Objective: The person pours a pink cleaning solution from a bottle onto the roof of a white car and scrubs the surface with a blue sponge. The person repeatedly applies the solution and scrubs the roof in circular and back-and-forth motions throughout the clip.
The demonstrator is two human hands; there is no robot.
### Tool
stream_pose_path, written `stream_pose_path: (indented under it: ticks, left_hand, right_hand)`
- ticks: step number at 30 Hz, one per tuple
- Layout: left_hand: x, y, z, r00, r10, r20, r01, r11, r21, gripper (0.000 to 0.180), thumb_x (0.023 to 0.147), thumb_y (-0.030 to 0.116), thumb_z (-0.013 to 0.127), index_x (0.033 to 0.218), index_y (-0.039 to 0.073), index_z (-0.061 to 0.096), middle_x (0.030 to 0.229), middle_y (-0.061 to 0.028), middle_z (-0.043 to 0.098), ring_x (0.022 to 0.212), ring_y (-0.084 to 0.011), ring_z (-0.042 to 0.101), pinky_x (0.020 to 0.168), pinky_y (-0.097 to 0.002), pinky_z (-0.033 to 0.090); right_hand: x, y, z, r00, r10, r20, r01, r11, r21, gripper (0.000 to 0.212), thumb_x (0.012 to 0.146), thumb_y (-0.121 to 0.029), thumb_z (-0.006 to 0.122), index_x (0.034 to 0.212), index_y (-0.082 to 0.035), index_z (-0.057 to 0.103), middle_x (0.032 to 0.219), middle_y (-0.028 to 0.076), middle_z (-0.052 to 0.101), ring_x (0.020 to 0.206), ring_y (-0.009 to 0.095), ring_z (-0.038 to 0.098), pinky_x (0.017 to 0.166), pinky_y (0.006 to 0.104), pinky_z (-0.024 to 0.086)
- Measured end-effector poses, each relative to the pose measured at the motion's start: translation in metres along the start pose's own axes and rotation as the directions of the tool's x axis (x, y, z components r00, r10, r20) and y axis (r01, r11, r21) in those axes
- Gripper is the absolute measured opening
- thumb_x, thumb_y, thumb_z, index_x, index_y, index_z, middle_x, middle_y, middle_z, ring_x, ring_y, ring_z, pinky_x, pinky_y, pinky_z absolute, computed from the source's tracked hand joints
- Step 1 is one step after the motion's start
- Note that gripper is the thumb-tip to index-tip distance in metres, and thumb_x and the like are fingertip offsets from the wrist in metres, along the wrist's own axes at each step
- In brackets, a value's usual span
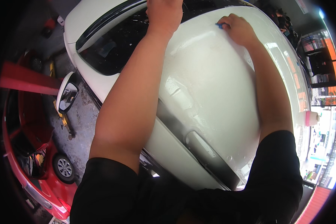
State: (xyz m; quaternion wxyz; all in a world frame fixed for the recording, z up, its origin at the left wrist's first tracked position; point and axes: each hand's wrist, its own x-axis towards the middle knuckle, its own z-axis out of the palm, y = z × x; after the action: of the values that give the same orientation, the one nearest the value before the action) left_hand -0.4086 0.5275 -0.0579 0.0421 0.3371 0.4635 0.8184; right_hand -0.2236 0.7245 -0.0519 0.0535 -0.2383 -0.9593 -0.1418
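Blue piece (pixel 219 26) points leftward, long axis unclear, pinched in the curled right hand (pixel 238 29); left hand (pixel 164 15): grip, I can't tell.

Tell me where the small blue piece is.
In the head view, the small blue piece is right of centre near the top, held in the right hand over the white car.
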Motion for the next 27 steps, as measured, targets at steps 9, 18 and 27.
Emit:
stream_pose_path:
  ticks: [9, 18, 27]
  left_hand:
    - [-0.004, -0.009, -0.001, 0.999, -0.023, -0.032, 0.026, 0.997, 0.068, 0.046, 0.102, 0.022, 0.066, 0.137, -0.002, 0.049, 0.125, -0.0179, 0.060, 0.117, -0.0234, 0.059, 0.106, -0.0349, 0.046]
    - [-0.012, 0.001, 0.008, 1.000, -0.025, 0.015, 0.023, 0.991, 0.131, 0.047, 0.101, 0.024, 0.067, 0.136, -0.002, 0.050, 0.128, -0.0200, 0.062, 0.118, -0.0264, 0.061, 0.106, -0.0377, 0.047]
    - [0.001, 0.003, 0.001, 1.000, -0.008, 0.004, 0.007, 0.982, 0.191, 0.051, 0.098, 0.028, 0.070, 0.136, -0.001, 0.052, 0.133, -0.0226, 0.061, 0.124, -0.0290, 0.061, 0.106, -0.0391, 0.047]
  right_hand:
    - [-0.002, -0.004, 0.006, 0.997, 0.057, -0.043, -0.050, 0.988, 0.147, 0.021, 0.102, -0.033, 0.060, 0.113, -0.022, 0.074, 0.117, 0.010, 0.070, 0.111, 0.034, 0.069, 0.096, 0.0472, 0.055]
    - [0.018, 0.031, 0.014, 0.980, 0.174, 0.094, -0.186, 0.971, 0.149, 0.020, 0.098, -0.035, 0.064, 0.110, -0.023, 0.074, 0.111, 0.009, 0.071, 0.104, 0.032, 0.070, 0.094, 0.0443, 0.055]
    - [0.019, 0.017, 0.001, 0.994, 0.093, 0.063, -0.097, 0.993, 0.069, 0.019, 0.098, -0.029, 0.061, 0.109, -0.019, 0.073, 0.107, 0.009, 0.075, 0.102, 0.031, 0.072, 0.089, 0.0443, 0.056]
